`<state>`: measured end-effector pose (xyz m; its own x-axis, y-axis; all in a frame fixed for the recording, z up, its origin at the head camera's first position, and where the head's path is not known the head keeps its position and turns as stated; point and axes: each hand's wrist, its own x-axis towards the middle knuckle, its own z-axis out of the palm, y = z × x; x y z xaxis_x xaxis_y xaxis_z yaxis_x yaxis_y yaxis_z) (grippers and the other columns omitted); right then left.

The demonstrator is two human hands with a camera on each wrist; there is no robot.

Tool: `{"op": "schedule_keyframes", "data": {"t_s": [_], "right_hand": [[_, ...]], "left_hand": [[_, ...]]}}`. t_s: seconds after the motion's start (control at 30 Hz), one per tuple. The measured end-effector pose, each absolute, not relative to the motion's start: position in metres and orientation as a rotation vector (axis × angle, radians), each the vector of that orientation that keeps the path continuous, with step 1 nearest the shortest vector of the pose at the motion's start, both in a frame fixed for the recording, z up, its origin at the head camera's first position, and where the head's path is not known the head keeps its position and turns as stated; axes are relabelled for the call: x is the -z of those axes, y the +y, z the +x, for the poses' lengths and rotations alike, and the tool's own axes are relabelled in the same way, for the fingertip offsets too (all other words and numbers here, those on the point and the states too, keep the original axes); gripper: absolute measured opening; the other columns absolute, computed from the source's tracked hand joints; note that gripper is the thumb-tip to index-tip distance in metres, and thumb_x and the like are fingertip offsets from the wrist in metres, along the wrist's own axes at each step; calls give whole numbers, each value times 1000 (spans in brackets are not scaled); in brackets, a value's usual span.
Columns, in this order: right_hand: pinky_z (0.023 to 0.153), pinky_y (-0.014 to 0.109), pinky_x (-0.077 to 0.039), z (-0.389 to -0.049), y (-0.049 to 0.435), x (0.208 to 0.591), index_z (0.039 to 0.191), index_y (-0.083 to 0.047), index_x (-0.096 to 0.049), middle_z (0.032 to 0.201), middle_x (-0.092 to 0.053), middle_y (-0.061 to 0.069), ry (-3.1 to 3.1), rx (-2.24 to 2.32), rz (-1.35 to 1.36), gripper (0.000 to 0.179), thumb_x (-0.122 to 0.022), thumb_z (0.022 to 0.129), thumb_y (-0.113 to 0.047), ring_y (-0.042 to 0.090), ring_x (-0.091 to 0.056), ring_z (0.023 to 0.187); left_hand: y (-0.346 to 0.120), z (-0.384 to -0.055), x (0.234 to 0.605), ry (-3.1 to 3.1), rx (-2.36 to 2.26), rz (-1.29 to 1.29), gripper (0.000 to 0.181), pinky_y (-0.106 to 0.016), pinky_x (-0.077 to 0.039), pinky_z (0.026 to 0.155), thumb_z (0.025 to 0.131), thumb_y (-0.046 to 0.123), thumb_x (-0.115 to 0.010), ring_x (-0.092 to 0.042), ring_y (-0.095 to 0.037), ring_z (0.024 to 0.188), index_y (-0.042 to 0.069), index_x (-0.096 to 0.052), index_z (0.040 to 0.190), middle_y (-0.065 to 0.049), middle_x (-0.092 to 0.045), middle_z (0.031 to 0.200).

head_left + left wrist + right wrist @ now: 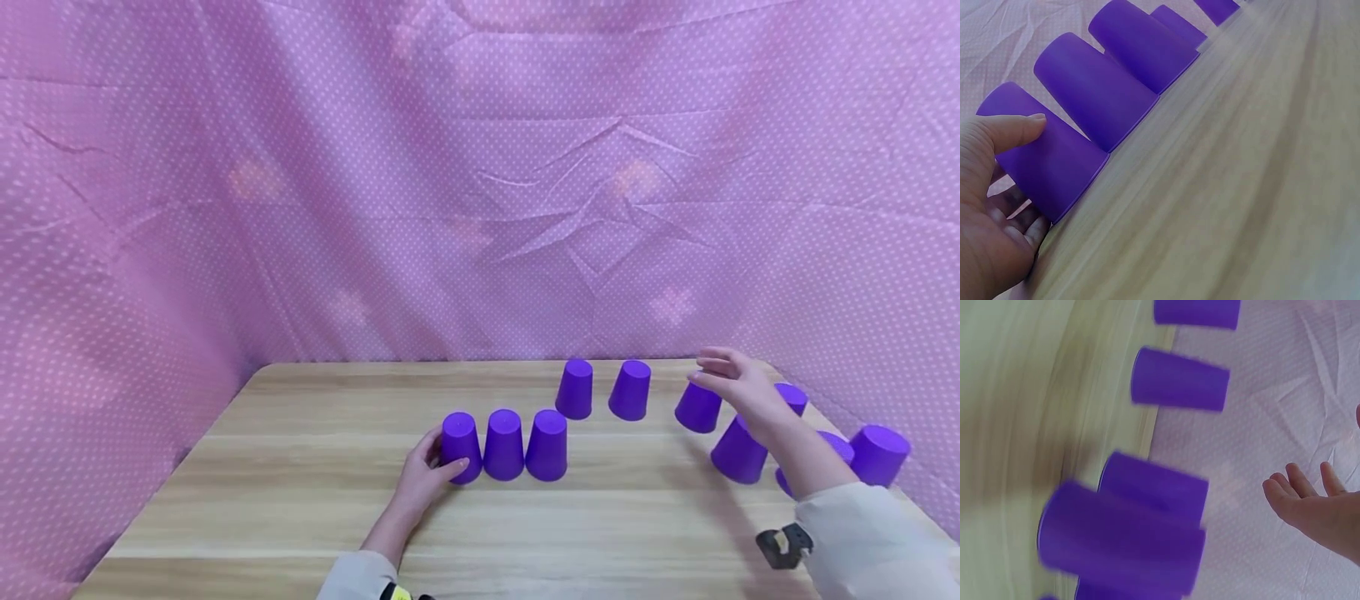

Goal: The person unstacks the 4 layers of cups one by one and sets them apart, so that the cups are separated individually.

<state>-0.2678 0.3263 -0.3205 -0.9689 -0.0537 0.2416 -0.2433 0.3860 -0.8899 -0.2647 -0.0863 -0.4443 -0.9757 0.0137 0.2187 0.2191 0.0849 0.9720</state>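
Note:
My left hand (422, 483) grips the leftmost purple cup (461, 437) of a row of three upside-down cups. In the left wrist view its thumb lies across the side of that cup (1054, 159) and the fingers reach behind it. Right beside it stand the middle cup (503, 446) and the right-hand cup (547, 446). Over on the right, my right hand (738, 392) hangs raised and holds nothing. In the head view it overlaps a cup (696, 411); in the right wrist view its fingers (1300, 481) are loosely bent, apart from the cups.
Two more upside-down cups, one (574, 390) left of the other (630, 392), stand near the back edge of the wooden table (300, 467). Several others, among them a near cup (738, 452) and an outer cup (879, 456), crowd the right side, partly behind my forearm. Pink dotted cloth (375, 208) hangs around.

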Motion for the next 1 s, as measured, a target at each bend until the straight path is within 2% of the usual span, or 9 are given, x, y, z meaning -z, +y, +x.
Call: {"op": "schedule_keyframes", "data": {"t_s": [0.03, 0.1, 0.2, 0.33, 0.4, 0.67, 1.0], "right_hand": [[94, 49, -25, -267, 322, 320, 127, 10, -24, 120, -38, 25, -2453, -1651, 309, 60, -56, 84, -18, 8, -48, 96], [93, 38, -31, -269, 311, 321, 126, 10, -25, 119, -39, 22, -2444, -1665, 328, 58, -55, 84, -16, -2, -48, 89], [90, 33, -35, -269, 296, 324, 127, 8, -25, 122, -37, 26, -2455, -1686, 352, 57, -54, 85, -16, 8, -49, 96], [96, 49, -24, -272, 275, 332, 129, 7, -24, 126, -31, 31, -2459, -1796, 373, 60, -56, 84, -18, 32, -38, 111], [97, 52, -20, -274, 264, 336, 129, 6, -25, 126, -31, 31, -2454, -1858, 388, 61, -57, 83, -18, 38, -32, 114], [94, 46, -29, -282, 225, 355, 126, 6, -30, 123, -37, 29, -2458, -1972, 493, 58, -59, 80, -13, 38, -37, 112], [96, 46, -26, -282, 189, 359, 125, 7, -32, 123, -37, 28, -2456, -2084, 517, 58, -61, 77, -8, 39, -31, 116]], "left_hand": [[-86, -265, 445, -2198, 2010, -234, 66, -43, -26, 97, 72, 4, -67, -34, -37, 115, -8, -33, 127, -29, -38, 123], [-86, -265, 445, -2204, 1996, -232, 65, -43, -26, 97, 72, 4, -67, -34, -37, 115, -8, -34, 126, -29, -38, 123], [-85, -266, 446, -2210, 1985, -228, 64, -43, -27, 97, 71, 5, -67, -35, -37, 114, -7, -35, 126, -28, -40, 122], [-85, -266, 448, -2211, 1999, -224, 65, -44, -26, 97, 71, 5, -67, -35, -38, 114, -7, -35, 126, -28, -40, 122], [-85, -266, 448, -2211, 2010, -214, 65, -43, -26, 97, 71, 5, -67, -35, -37, 114, -6, -35, 126, -28, -40, 122], [-85, -266, 444, -2203, 2008, -208, 65, -43, -26, 97, 71, 4, -67, -34, -37, 115, -6, -34, 127, -28, -39, 123], [-85, -265, 448, -2210, 1999, -218, 65, -43, -27, 97, 71, 6, -67, -37, -36, 113, -5, -36, 126, -26, -42, 121]]}}
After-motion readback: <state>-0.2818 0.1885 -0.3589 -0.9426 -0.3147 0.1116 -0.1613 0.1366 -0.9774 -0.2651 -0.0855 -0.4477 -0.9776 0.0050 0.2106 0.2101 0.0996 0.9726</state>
